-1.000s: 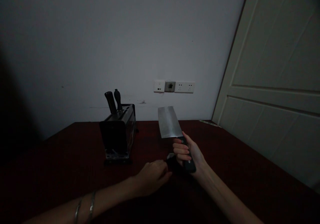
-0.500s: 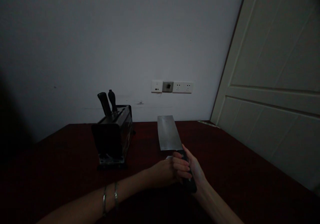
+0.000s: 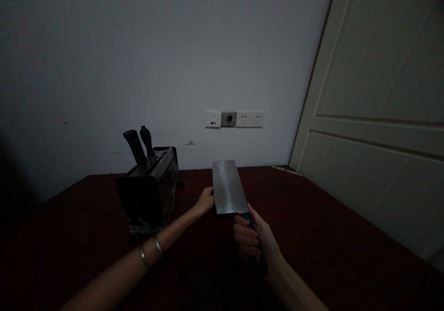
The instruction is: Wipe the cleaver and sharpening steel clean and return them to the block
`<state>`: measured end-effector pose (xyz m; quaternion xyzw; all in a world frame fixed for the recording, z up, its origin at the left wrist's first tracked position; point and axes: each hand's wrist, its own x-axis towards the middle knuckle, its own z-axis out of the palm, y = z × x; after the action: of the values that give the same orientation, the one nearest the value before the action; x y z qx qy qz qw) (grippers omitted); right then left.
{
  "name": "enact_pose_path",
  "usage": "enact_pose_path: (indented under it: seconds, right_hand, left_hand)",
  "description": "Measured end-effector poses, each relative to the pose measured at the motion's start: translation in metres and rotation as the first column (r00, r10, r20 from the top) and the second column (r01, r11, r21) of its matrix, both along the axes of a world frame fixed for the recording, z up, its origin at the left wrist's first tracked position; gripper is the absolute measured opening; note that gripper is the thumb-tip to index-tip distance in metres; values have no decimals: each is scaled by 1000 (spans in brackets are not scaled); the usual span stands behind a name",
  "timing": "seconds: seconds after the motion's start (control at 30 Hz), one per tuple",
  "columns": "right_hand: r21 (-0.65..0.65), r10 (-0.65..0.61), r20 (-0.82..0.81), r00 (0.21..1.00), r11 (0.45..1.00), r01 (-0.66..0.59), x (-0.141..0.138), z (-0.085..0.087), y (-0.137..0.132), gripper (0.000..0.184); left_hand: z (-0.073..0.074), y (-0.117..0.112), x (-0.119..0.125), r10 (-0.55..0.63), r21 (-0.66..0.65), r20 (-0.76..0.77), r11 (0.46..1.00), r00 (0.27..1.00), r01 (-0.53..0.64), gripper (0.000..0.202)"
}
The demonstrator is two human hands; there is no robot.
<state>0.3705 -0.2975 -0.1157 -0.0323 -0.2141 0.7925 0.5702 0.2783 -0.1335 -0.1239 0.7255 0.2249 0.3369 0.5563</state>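
Note:
My right hand (image 3: 252, 242) is closed round the black handle of a steel cleaver (image 3: 227, 191), holding it above the dark red table (image 3: 312, 218) with the broad blade pointing away from me. My left hand (image 3: 205, 200), with two bangles on the wrist, reaches to the blade's left edge. Its thumb lies against that edge and its fingers are hidden behind the blade. The room is dim.
A black knife block (image 3: 149, 188) with two dark handles sticking up stands on the table to the left, close to my left forearm. A white wall with sockets (image 3: 235, 119) is behind; a pale door (image 3: 374, 116) stands along the table's right side.
My left hand has moved from near the cleaver's handle forward to the blade's left edge. A small white thing seen by its fingers earlier no longer shows. The cleaver has tilted flatter.

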Motion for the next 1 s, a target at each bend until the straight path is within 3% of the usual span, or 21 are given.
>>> enact_pose_path:
  seconds: [0.17,0.27,0.33,0.4,0.47,0.53,0.63,0.83,1.0]
  right_hand:
    - [-1,1,-9,1000,1000,-1,0,-3,0,35]
    - [-33,-9,6,1000,999,9,0,-6,0,37]
    - [-39,7,28,1000,999,-6,-1,-8,0,40]
    - [-23,36,47,998,999,-35,0,-10,1,40]
    - [5,57,56,997,998,-58,0,-11,2,41]
    - [3,55,50,997,998,-55,1,-12,2,40]
    - [-42,24,33,999,999,-22,4,-11,3,41]
    - [-48,-32,11,999,998,32,11,-6,2,34]
    - [-10,-99,46,994,995,100,16,-1,0,31]
  left_hand:
    - [23,44,-2,384,51,109,919,917,-391,41]
    - [46,43,-5,476,151,198,849,857,-506,39]
    - [59,33,-6,461,229,235,829,856,-510,39]
    - [67,21,-5,355,349,211,843,911,-409,38]
    - [70,11,-4,184,546,65,816,981,-189,40]
    - [70,4,-4,63,700,-178,709,982,81,45]
    - [70,-4,-8,47,745,-446,574,894,341,54]
    - [76,-39,-24,0,703,-635,417,773,577,60]
    - [78,-65,-33,-54,686,-672,330,739,648,65]
